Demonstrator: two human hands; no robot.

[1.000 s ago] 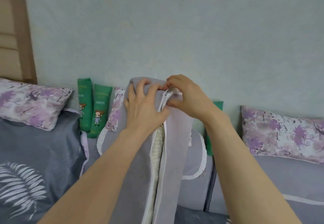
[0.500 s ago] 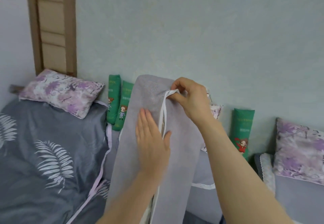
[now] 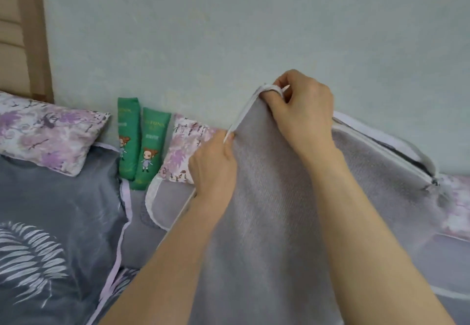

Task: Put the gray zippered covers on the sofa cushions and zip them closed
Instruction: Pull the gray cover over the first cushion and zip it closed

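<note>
Your right hand (image 3: 302, 111) pinches the top corner of the gray cover (image 3: 267, 210); your left hand (image 3: 213, 164) pinches its zipper edge (image 3: 243, 111) below. Slack between these grips could snag fabric in the zipper.

Far wall (image 3: 229, 32): pale blue-green, matt, evenly lit. Far left: a brown wooden frame (image 3: 35, 44) stands upright, with beige padded panels (image 3: 10, 34) beside it. Along the foot of the wall runs a sofa (image 3: 50, 197) in gray fabric with a white leaf print. A lilac floral pillow (image 3: 45, 136) lies at its left. Two green packets (image 3: 152, 141) lean against the wall, with a second floral pillow (image 3: 180, 154) just right of them.
</note>
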